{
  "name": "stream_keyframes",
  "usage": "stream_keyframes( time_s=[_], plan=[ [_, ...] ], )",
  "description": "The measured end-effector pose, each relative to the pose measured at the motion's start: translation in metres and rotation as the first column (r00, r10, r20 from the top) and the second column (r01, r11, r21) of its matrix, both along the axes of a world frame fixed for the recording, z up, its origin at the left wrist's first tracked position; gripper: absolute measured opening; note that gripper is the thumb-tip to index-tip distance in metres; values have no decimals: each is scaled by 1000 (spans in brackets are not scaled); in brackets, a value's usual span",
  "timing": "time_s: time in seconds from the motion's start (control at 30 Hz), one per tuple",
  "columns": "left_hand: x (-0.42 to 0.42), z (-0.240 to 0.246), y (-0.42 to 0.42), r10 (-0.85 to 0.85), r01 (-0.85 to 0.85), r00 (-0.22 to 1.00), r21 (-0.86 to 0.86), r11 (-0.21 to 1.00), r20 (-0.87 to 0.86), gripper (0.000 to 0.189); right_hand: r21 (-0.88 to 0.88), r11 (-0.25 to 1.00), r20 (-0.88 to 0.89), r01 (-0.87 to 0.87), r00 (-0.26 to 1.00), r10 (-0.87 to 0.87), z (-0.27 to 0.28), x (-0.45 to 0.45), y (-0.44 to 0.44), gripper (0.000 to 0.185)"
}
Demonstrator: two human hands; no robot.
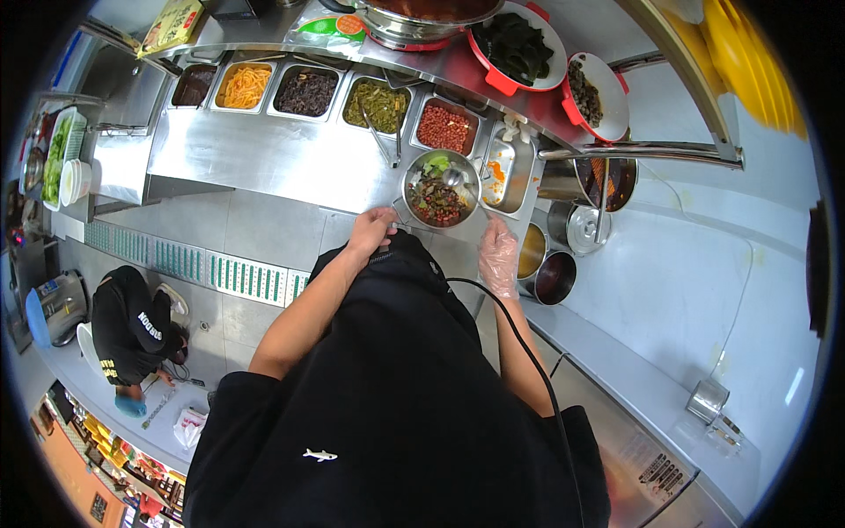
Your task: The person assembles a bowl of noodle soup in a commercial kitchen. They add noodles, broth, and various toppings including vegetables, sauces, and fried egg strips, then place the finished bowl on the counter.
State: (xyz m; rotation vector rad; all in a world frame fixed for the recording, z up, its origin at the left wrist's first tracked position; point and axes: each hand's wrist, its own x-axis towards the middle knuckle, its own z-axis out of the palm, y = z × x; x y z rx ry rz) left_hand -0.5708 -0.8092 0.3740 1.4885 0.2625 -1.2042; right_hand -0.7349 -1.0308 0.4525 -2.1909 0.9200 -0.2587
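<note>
A round steel pan (410,173) with wire handles stands at the counter's front edge. Green leaves, dark pieces and red peanuts (441,210) fill it. The shiny head of a ladle (453,177) rests among the food. My right hand (498,256), in a clear plastic glove, is closed at the pan's right front, on what appears to be the ladle's handle. Bare, with fingers curled, my left hand (373,232) is beside the pan's left handle; its grip on that handle is not clear.
Behind the pan, steel inserts hold peanuts (443,127), chopped green vegetables (375,104) with tongs (389,146), and orange shreds (244,87). Red-handled bowls (518,49) sit on the shelf above. Pots (553,277) stand at right. A person (129,330) sits behind, at left.
</note>
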Motion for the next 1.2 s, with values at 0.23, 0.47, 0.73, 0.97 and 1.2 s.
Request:
stream_keyframes(
  time_s=[0.23,0.47,0.73,0.97,1.2],
  plan=[
    [-9,-4,-3,126,-127,992,-48,991,-27,36,588,707,-29,394,883,-468,55,-6,-15,31],
    [-15,-10,-29,170,-168,983,-36,985,70,37,705,685,328,184,772,-545,158,34,-102,36],
    [-31,-45,-47,203,-205,976,-28,978,-76,21,833,525,287,176,673,-681,112,136,-227,19],
    [-58,-48,-59,357,-356,934,105,929,6,21,850,523,405,68,551,-730,105,141,-247,17],
    [-90,-36,-72,411,-391,896,141,909,-165,27,820,572,385,9,731,-564,103,108,-246,31]
  ],
)
